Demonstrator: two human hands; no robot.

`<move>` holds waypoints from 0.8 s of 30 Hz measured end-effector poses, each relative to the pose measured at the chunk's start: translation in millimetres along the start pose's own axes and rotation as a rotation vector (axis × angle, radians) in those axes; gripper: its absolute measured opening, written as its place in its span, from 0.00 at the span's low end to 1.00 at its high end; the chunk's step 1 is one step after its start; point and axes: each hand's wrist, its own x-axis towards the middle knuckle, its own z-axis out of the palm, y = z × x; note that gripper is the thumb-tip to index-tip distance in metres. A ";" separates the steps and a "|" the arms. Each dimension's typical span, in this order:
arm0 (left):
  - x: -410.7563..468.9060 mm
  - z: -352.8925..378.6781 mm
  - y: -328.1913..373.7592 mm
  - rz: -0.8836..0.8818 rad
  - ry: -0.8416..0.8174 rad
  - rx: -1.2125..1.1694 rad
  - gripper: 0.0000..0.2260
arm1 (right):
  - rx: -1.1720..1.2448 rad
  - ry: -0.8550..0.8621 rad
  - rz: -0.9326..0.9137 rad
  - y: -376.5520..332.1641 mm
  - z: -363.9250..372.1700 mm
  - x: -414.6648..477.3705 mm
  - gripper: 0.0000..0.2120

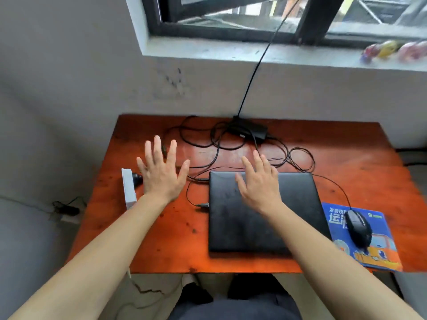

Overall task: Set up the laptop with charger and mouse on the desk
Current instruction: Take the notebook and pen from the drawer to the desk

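Note:
A closed black laptop (233,227) lies flat on the orange-red desk (161,245). Two plugs sit at its left edge, with thin black cables running back to a black charger brick (250,130) at the desk's far edge. A black wired mouse (359,227) rests on a blue mouse pad (379,252) to the laptop's right. My left hand (161,172) hovers over the desk left of the laptop, fingers spread, holding nothing. My right hand (258,181) is spread over the laptop's far lid, holding nothing.
A white power strip (128,189) with a black plug in it lies at the desk's left edge. Loose black cables (298,160) loop behind the laptop. One cable climbs to the window sill (254,54). The grey wall stands right behind the desk.

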 end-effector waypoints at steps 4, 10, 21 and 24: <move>1.8 -56.2 8.7 -0.045 0.140 0.067 0.32 | -0.028 0.131 -0.071 4.9 -52.9 20.9 0.31; -29.1 -103.0 16.7 -0.224 0.285 0.174 0.32 | -0.030 0.188 -0.323 -2.2 -105.8 49.1 0.32; -204.0 -124.0 50.2 -0.729 0.305 0.325 0.33 | 0.125 0.064 -0.803 -59.1 -91.8 15.1 0.31; -302.4 -155.8 40.0 -0.947 0.280 0.451 0.33 | 0.173 -0.020 -1.005 -108.3 -86.2 -40.2 0.30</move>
